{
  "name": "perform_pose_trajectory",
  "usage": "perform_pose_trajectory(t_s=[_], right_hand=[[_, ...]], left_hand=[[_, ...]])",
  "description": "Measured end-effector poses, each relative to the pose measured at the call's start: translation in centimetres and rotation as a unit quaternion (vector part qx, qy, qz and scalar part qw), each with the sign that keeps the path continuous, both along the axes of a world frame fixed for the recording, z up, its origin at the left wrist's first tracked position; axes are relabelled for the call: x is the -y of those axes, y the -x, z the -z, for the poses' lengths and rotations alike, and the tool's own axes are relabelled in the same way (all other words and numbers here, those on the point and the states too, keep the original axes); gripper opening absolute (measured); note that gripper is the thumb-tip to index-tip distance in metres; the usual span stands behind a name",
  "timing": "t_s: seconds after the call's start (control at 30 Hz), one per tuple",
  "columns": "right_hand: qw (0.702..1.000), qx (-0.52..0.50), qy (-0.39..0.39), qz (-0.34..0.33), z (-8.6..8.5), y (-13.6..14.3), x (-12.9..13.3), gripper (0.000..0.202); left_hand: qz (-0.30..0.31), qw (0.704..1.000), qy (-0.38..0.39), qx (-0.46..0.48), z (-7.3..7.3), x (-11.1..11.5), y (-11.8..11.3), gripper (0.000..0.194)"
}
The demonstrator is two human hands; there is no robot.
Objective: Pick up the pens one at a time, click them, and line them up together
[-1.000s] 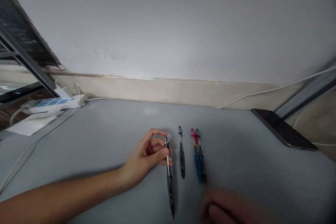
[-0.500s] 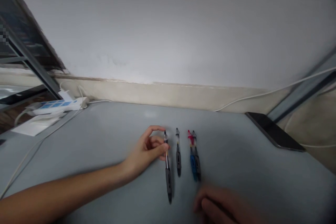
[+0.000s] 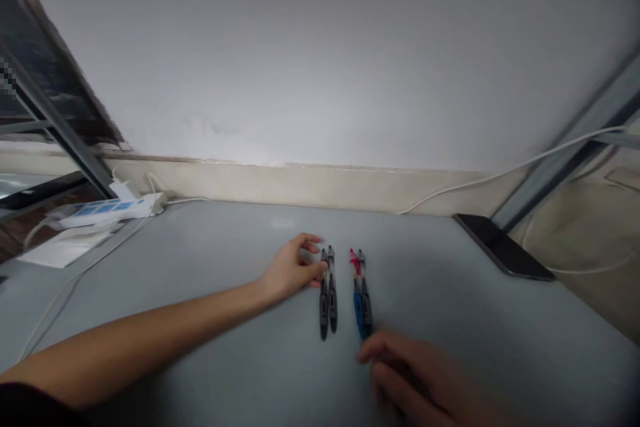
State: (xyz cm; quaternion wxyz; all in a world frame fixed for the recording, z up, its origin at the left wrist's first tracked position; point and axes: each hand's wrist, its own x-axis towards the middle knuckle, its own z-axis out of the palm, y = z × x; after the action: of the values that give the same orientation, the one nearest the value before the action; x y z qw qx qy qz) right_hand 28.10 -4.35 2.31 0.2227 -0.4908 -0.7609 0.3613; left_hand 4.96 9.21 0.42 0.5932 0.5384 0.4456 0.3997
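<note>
4 slim plastic click pens in 2 pairs on a pale grey tabletop (image 3: 200,267)

Left hand (image 3: 293,269) loosely curled, fingertips against the left black pen (image 3: 323,297), nudged flush beside its black twin (image 3: 332,293), nothing gripped; blue-grip, red-clip pen (image 3: 357,297) touching another black pen (image 3: 365,293); right hand (image 3: 420,377) blurred, resting flat, seemingly empty.

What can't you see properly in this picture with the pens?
- Right hand: blurred and cut off by the bottom edge of the head view, so its grip cannot be told.
- Left hand: its fingertips rest against the black pens, hiding whether they pinch one.
- Phone: screen dark, nothing readable.
- Power strip: too small and blurred to count its sockets.
</note>
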Motion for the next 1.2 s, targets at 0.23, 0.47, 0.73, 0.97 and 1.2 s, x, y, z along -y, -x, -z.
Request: perform_pose_trajectory(t_s=[0.23,0.47,0.73,0.97,1.2], right_hand=[[0.917,0.142,-0.364,-0.086,1.3,-0.7,-2.2,0.028],[0.838,0.223,-0.480,-0.135,2.3,-0.2,-3.2,0.042],[0.826,0.209,-0.508,-0.124,1.4,0.4,-3.1,0.056],[0.850,0.163,-0.475,-0.158,-0.4,-0.7,-2.3,0.048],[0.878,0.106,-0.449,-0.126,-1.6,-0.4,-1.9,0.050]], left_hand=[[0.046,0.999,0.022,-0.008,-0.3,5.4,2.7,0.041],[0.079,0.993,-0.088,-0.028,0.5,8.1,3.3,0.033],[0.096,0.979,-0.172,-0.059,1.3,8.4,3.5,0.028],[0.106,0.919,-0.306,-0.224,0.9,8.2,3.8,0.052],[0.141,0.882,-0.334,-0.303,0.3,6.8,3.0,0.050]])
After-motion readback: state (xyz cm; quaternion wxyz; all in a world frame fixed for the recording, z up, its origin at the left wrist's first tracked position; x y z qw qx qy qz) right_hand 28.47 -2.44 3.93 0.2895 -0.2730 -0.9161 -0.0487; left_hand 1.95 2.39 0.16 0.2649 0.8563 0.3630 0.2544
